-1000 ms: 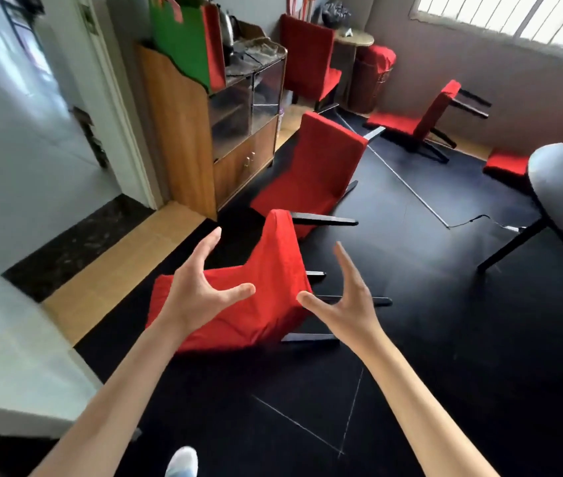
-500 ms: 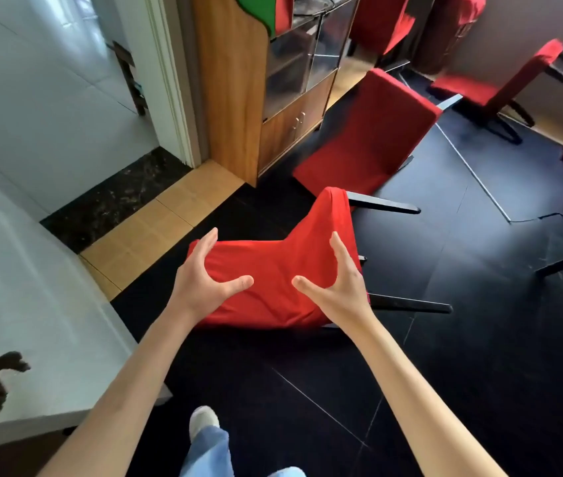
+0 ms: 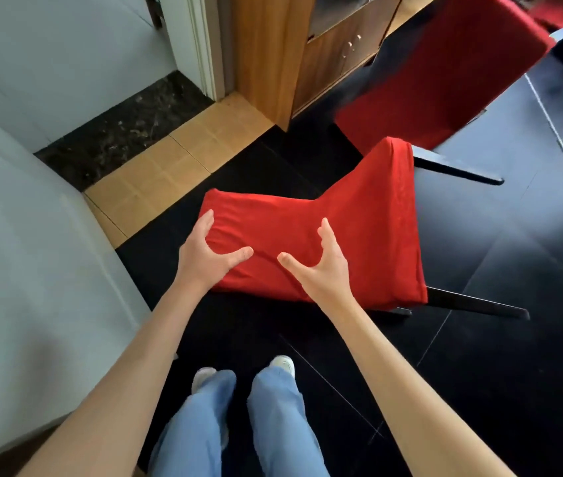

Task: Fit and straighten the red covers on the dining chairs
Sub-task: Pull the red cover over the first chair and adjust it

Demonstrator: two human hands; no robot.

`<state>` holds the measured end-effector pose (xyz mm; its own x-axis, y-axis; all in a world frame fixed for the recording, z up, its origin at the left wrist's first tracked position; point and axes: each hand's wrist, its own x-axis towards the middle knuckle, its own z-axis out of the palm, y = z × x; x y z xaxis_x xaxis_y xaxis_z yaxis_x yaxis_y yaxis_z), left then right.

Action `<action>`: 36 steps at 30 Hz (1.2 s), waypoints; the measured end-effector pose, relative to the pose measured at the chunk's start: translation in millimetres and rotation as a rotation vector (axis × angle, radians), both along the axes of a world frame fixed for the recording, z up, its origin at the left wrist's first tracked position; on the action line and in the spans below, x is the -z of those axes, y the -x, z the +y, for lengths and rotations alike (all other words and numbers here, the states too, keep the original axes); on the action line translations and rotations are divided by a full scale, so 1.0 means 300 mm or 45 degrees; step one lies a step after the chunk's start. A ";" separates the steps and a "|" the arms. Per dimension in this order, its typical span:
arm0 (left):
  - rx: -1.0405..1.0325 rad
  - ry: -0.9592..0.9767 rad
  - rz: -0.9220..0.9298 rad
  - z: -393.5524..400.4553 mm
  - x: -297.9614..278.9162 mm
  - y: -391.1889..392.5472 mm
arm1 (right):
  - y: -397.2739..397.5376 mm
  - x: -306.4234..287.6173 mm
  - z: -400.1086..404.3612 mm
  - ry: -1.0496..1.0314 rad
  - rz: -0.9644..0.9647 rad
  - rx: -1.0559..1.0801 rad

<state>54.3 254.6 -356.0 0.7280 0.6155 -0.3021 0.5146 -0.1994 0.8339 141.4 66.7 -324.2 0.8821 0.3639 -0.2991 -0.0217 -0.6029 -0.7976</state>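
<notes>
A dining chair lay tipped on its side on the black floor (image 3: 479,390), wearing its red cover (image 3: 359,228). The left hand (image 3: 204,259) and right hand (image 3: 321,270) hovered over the cover's near side, each grip spread wide; whether they touched was unclear. Another red-covered chair (image 3: 445,80) lay beyond, beside a wooden cabinet (image 3: 273,56).

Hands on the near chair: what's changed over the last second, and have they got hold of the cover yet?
Both hands came down from mid-air above the tipped chair. The left hand and right hand are now spread at its red cover, fingers apart; contact looks likely, but no cloth is gripped or bunched. The chair lies on its side as before, and so does the second chair behind it.
</notes>
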 end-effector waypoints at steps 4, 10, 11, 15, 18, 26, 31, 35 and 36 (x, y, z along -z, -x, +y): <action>-0.073 0.059 0.039 0.018 0.283 -0.015 | -0.015 0.284 0.066 0.010 0.072 0.046; -0.198 0.094 0.096 0.090 0.795 -0.016 | -0.009 0.811 0.162 0.039 0.142 0.181; -0.226 0.094 0.097 0.100 0.880 -0.018 | -0.011 0.901 0.176 0.047 0.146 0.199; -0.315 0.108 0.107 0.119 1.194 -0.027 | -0.026 1.227 0.228 0.128 0.159 0.374; -0.337 0.108 0.107 0.123 1.393 -0.032 | -0.011 1.429 0.237 0.205 0.098 0.504; -0.555 -0.006 0.206 0.143 1.716 -0.005 | 0.061 1.774 0.240 0.254 0.272 0.730; -0.645 -0.076 0.250 0.162 1.786 -0.042 | 0.039 1.841 0.318 0.272 0.348 0.823; -0.734 -0.057 0.348 0.145 1.810 -0.056 | 0.046 1.852 0.351 0.342 0.329 0.849; -0.750 -0.028 0.368 0.133 1.811 -0.062 | 0.050 1.856 0.345 0.350 0.335 0.856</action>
